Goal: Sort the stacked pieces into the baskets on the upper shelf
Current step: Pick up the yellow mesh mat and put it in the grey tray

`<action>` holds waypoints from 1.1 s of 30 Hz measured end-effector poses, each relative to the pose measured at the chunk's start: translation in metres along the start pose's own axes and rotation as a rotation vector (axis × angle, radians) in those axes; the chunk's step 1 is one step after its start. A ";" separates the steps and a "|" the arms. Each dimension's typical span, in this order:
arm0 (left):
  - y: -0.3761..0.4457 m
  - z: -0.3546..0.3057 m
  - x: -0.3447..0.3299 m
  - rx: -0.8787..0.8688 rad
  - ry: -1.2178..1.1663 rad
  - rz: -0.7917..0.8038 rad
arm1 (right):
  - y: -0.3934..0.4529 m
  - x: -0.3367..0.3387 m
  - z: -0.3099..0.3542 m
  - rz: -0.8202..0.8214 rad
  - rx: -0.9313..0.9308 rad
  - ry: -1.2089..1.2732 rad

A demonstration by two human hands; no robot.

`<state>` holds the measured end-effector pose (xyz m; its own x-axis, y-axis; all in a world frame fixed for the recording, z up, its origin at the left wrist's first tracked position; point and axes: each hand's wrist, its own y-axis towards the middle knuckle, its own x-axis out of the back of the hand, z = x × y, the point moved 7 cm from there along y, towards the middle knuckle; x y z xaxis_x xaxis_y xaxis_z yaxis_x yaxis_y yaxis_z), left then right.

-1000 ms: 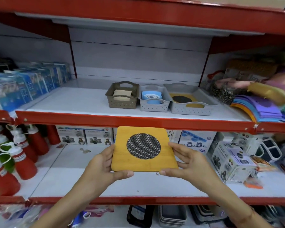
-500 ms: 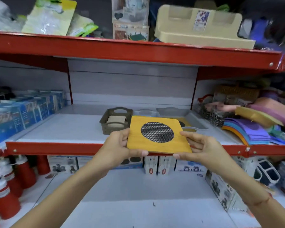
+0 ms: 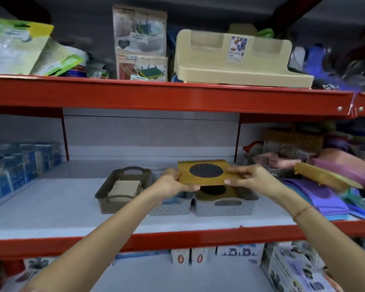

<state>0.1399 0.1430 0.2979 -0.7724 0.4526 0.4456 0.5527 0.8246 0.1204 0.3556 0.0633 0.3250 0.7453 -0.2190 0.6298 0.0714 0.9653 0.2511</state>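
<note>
A square wooden trivet [image 3: 200,178] with a round black mesh centre is held flat between my left hand [image 3: 173,182] and my right hand [image 3: 251,178]. It hovers just above the large grey basket [image 3: 226,207], where another wooden trivet [image 3: 230,191] lies. To its left sits a small grey basket [image 3: 171,208], mostly hidden by my left arm. Further left, a brown basket [image 3: 105,197] holds a beige square piece [image 3: 124,188].
Blue boxes [image 3: 15,165] line the shelf's left side. Purple and coloured mats [image 3: 325,192] pile up at the right, close to the large basket. A red shelf rail [image 3: 177,237] runs in front; another red shelf [image 3: 177,98] hangs overhead with a beige rack [image 3: 240,60].
Both hands have carried the trivet up from the lower shelf and forward over the large grey basket. The view has tilted upward.
</note>
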 end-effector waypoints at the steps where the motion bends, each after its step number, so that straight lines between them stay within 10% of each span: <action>1: 0.013 -0.002 -0.004 0.005 0.028 0.010 | 0.010 0.005 -0.006 0.007 -0.004 -0.027; 25: 0.091 0.000 -0.074 -0.062 1.096 0.229 | 0.072 -0.011 -0.073 0.268 0.319 -0.851; 33: 0.085 -0.001 -0.058 -0.088 0.797 0.224 | 0.078 -0.018 -0.063 0.257 0.272 -0.655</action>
<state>0.2323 0.1865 0.2835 -0.2060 0.1995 0.9580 0.7154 0.6987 0.0083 0.3895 0.1519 0.2870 0.1632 -0.1133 0.9801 -0.2814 0.9468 0.1563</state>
